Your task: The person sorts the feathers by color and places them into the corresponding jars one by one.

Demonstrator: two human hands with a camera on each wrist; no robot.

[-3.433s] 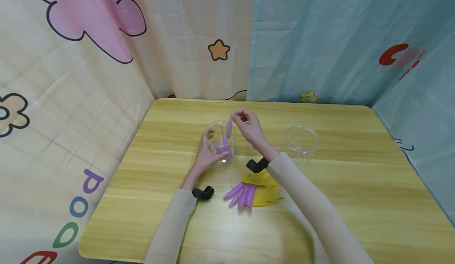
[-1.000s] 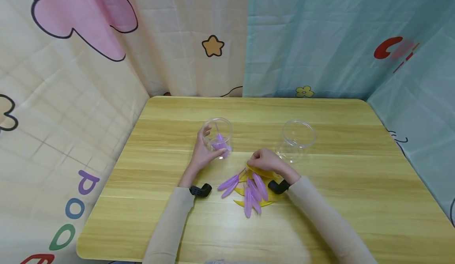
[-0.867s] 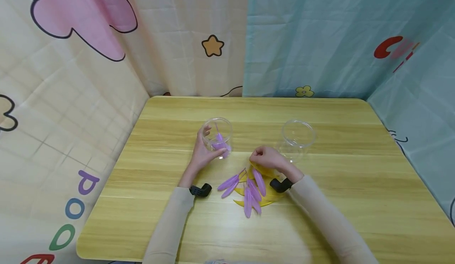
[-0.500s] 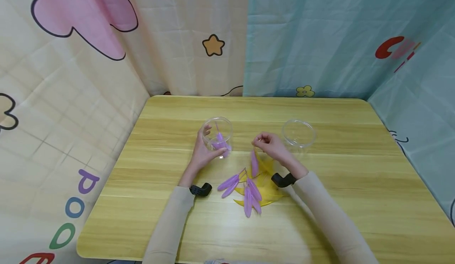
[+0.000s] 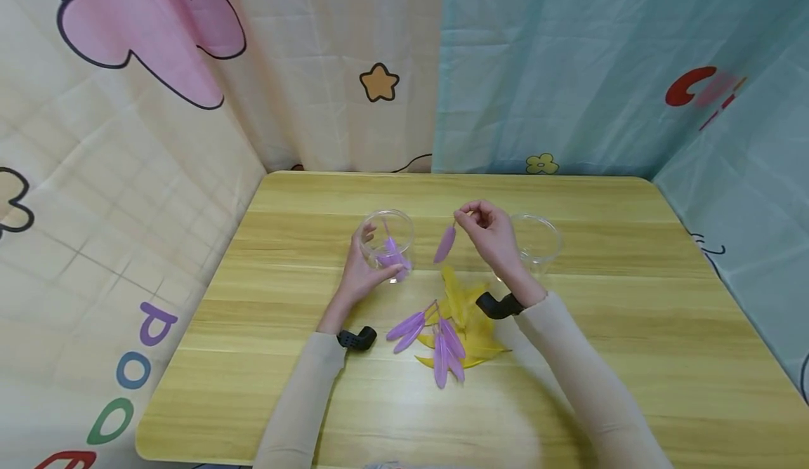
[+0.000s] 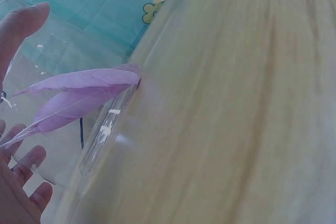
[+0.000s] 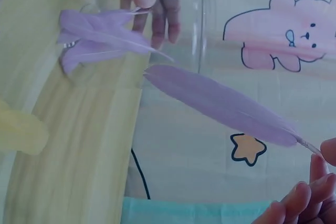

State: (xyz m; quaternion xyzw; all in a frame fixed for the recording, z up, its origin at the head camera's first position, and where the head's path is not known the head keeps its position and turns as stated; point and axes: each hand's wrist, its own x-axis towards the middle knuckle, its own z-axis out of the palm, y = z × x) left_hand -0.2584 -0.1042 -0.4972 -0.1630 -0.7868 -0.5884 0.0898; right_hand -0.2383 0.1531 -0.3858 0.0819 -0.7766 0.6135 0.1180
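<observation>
My left hand (image 5: 365,265) grips a clear plastic cup (image 5: 387,218) from its left side, thumb across the front and fingers behind. Several purple feathers (image 6: 79,98) stand inside that cup. By its quill, a single purple feather (image 7: 220,103) is pinched between the thumb and fingertips of my right hand (image 5: 491,234); it hangs tip down, to the right of the cup and apart from it. Below the hands lies a pile of yellow feathers (image 5: 470,314), with several loose purple feathers (image 5: 440,360) fanned over its left part.
A second clear cup (image 5: 537,237) stands behind my right hand, partly hidden by it. The wooden table (image 5: 632,357) carries everything and ends at patterned curtains (image 5: 329,69) at the back and sides. Each wrist wears a black camera mount (image 5: 358,339).
My right hand first went from the cup's rim down to the pile, then rose with a purple feather drawn from it. A yellow feather shifted upward on the pile. The left hand stays on the cup.
</observation>
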